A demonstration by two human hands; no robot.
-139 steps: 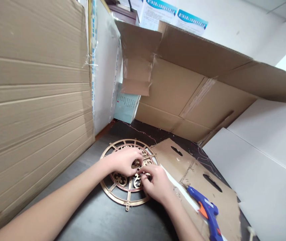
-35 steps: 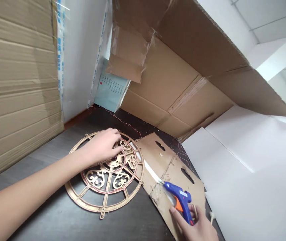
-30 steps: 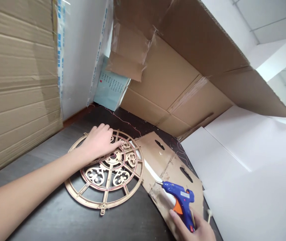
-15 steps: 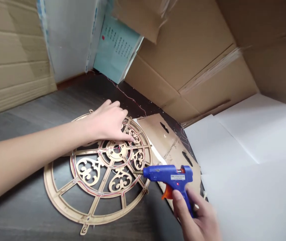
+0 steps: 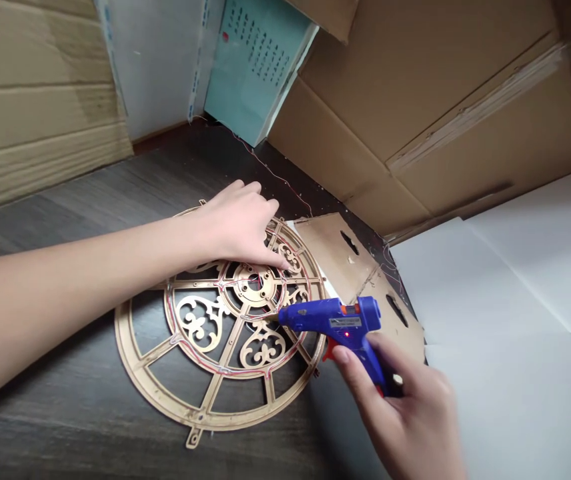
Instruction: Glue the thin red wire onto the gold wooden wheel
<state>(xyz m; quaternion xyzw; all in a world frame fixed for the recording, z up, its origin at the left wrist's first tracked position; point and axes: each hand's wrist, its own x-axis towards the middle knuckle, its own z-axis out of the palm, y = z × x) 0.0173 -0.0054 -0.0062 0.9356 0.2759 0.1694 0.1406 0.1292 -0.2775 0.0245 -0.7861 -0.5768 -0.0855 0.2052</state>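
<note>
A round wooden openwork frame (image 5: 210, 393) with scroll ornaments lies flat, and red and pale wires run along its rings. My left hand (image 5: 243, 223) rests over its upper part, thumb stretched toward a scroll ornament right of the hub; the other fingers curl away, and what they hold, if anything, is hidden. In my right hand (image 5: 405, 400) is a blue glue gun (image 5: 330, 317) with a red trigger and a lit red light. Its nozzle points left, at the inner ring just below the hub (image 5: 254, 285).
Brown cardboard (image 5: 340, 247) with slots lies right of the frame, beside white sheets (image 5: 505, 333). Cardboard walls (image 5: 440, 120) stand behind. A teal printed panel (image 5: 255, 67) stands at the back, with a thin wire on the dark table (image 5: 30, 427).
The glue gun has moved left and up relative to the frame, its nozzle now over the inner ring. The whole view has shifted, and my left hand keeps its place on the frame.
</note>
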